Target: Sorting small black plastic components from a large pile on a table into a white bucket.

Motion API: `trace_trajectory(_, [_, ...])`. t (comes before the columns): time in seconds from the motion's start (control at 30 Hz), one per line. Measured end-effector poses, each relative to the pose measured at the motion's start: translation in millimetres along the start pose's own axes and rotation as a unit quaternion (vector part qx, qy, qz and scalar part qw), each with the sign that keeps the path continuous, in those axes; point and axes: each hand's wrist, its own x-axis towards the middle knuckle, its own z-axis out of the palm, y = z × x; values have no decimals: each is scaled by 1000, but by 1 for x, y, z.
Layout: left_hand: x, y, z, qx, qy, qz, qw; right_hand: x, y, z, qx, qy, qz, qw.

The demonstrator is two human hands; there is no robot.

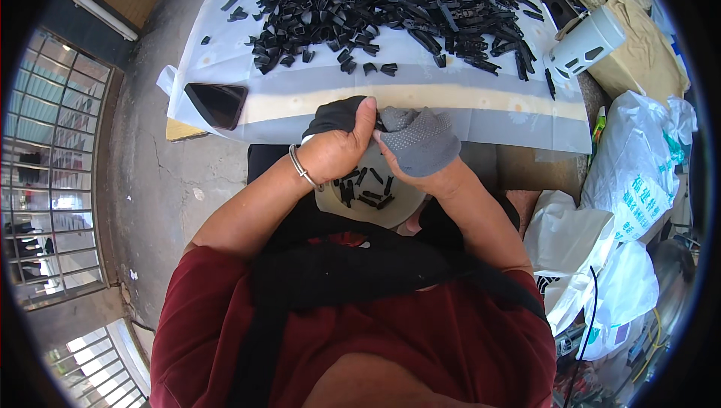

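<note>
Plainly, from the head view, we bring both hands together just above the bowl (405,204). Our left hand (339,147), with dark cloth over its fingers, and our right hand (417,142), in a grey dotted glove (422,144), meet at the fingertips; we cannot tell what they pinch, since the fingers hide it. Some black pieces (384,203) lie inside the bowl, and a large heap (338,19) of them spreads beyond it on the table (496,100). Beyond the bowl to the left rests a phone (216,105); to its right sit white bags (631,175).
</note>
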Motion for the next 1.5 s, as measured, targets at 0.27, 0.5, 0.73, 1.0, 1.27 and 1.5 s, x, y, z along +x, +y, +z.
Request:
trace_trajectory(0.27, [-13, -45, 32, 136, -390, -126, 902, -20, 30, -10, 97, -190, 172, 962])
trace_trajectory(0.5, [-28, -180, 143, 166, -449, -134, 868, -35, 73, -32, 148, 30, 143, 978])
trace_trajectory(0.73, [-35, -276, 230, 195, -261, 65, 943, -37, 84, -28, 198, 121, 124, 965])
trace_trajectory(1.0, [3, -272, 309, 57, -333, 117, 934, -12, 86, -21, 313, -22, 171, 934])
trace_trajectory(1.27, [60, -225, 318, -25, -336, 186, 923, -2, 92, -16, 582, -166, 322, 728])
trace_trajectory(1.5, [64, -180, 247, 0, -379, 237, 894, -8, 88, -31, 284, 17, 240, 928])
